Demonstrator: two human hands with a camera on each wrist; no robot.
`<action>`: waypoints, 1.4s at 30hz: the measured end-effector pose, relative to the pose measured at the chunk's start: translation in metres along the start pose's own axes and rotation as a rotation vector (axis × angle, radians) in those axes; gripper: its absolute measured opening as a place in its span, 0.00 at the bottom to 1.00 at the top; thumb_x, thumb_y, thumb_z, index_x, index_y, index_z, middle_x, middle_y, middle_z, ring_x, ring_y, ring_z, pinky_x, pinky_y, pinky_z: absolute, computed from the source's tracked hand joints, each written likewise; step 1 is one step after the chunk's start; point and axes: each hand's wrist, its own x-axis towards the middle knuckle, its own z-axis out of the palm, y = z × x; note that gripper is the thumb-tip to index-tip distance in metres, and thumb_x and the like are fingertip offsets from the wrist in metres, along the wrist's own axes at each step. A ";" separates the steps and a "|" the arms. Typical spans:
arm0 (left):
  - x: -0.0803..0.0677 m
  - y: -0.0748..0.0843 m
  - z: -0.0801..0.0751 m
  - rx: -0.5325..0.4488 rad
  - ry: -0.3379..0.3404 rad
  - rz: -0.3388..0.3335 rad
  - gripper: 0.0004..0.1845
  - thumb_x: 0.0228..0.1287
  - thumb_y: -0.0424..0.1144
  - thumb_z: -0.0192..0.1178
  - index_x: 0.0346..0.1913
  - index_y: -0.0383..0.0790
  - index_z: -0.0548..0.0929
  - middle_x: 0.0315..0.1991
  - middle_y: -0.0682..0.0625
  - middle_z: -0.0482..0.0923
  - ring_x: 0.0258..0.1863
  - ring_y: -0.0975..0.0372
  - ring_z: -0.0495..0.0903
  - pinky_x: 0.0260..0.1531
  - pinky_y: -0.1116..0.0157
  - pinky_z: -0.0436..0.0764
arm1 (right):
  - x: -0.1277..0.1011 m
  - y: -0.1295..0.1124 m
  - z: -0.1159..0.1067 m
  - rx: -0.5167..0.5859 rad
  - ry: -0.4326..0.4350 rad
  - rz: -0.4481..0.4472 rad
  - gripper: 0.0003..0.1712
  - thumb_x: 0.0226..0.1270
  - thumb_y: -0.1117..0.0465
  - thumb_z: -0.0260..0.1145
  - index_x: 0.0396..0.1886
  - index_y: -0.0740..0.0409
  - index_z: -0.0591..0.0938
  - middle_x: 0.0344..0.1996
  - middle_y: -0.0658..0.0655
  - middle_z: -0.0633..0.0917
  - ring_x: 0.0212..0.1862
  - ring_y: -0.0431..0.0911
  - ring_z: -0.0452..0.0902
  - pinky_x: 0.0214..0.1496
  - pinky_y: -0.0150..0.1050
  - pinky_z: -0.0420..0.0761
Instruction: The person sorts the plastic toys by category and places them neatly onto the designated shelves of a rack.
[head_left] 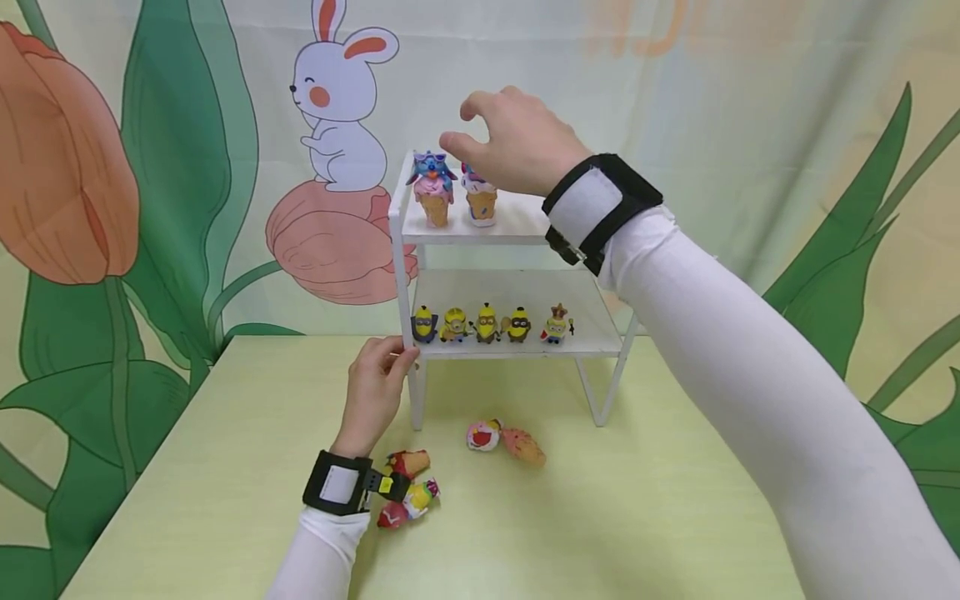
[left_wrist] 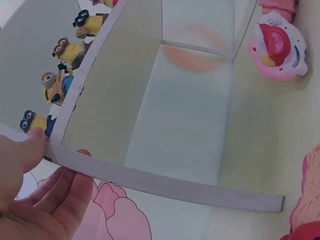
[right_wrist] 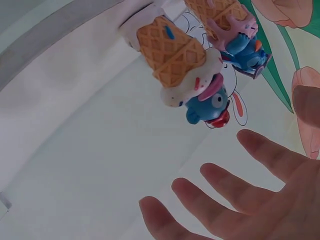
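My left hand (head_left: 375, 387) grips the front left leg of a small white two-tier shelf (head_left: 517, 354), the thumb on one side and fingers on the other in the left wrist view. Over the upper tier, my right hand (head_left: 528, 137) is spread with nothing in it. Just under its fingers stands an ice-cream-cone figure with a blue head (right_wrist: 187, 67), partly hidden by the hand in the head view. Beside that, at the tier's left end, a cone figure with a blue big-eared character (head_left: 432, 187) stands upright.
Several yellow minion figures (head_left: 486, 323) line the lower tier's front. On the table (head_left: 637, 517), before the shelf, lie a pink-and-white figure (head_left: 482, 435) and a pink cone figure (head_left: 523, 447). Several more figures (head_left: 420, 496) lie beside my left wrist. A printed cloth (head_left: 712, 167) hangs behind.
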 end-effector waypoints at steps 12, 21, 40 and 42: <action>-0.001 -0.001 -0.003 0.003 -0.002 -0.006 0.12 0.70 0.37 0.58 0.51 0.34 0.83 0.40 0.44 0.73 0.37 0.53 0.82 0.40 0.54 0.84 | -0.034 0.003 0.008 0.052 0.191 -0.090 0.37 0.72 0.35 0.51 0.74 0.46 0.64 0.74 0.55 0.58 0.74 0.52 0.49 0.70 0.54 0.61; 0.000 -0.003 -0.003 0.004 0.001 -0.014 0.12 0.70 0.37 0.58 0.51 0.35 0.83 0.40 0.44 0.73 0.36 0.53 0.82 0.40 0.55 0.84 | -0.062 0.025 0.046 0.161 0.323 -0.143 0.34 0.69 0.41 0.61 0.69 0.52 0.72 0.72 0.63 0.61 0.74 0.56 0.50 0.70 0.57 0.58; -0.001 -0.003 -0.004 0.003 -0.005 -0.022 0.13 0.71 0.37 0.58 0.51 0.34 0.83 0.40 0.43 0.73 0.37 0.52 0.82 0.41 0.54 0.84 | -0.128 0.049 0.157 0.338 0.530 -0.233 0.19 0.62 0.59 0.71 0.52 0.59 0.83 0.62 0.65 0.74 0.70 0.62 0.56 0.67 0.64 0.55; -0.001 -0.002 -0.004 0.000 -0.008 -0.023 0.13 0.71 0.38 0.58 0.51 0.34 0.83 0.41 0.43 0.73 0.38 0.52 0.82 0.41 0.54 0.84 | -0.133 0.048 0.163 0.380 0.514 -0.238 0.19 0.61 0.60 0.71 0.52 0.59 0.83 0.60 0.64 0.76 0.68 0.61 0.59 0.67 0.62 0.56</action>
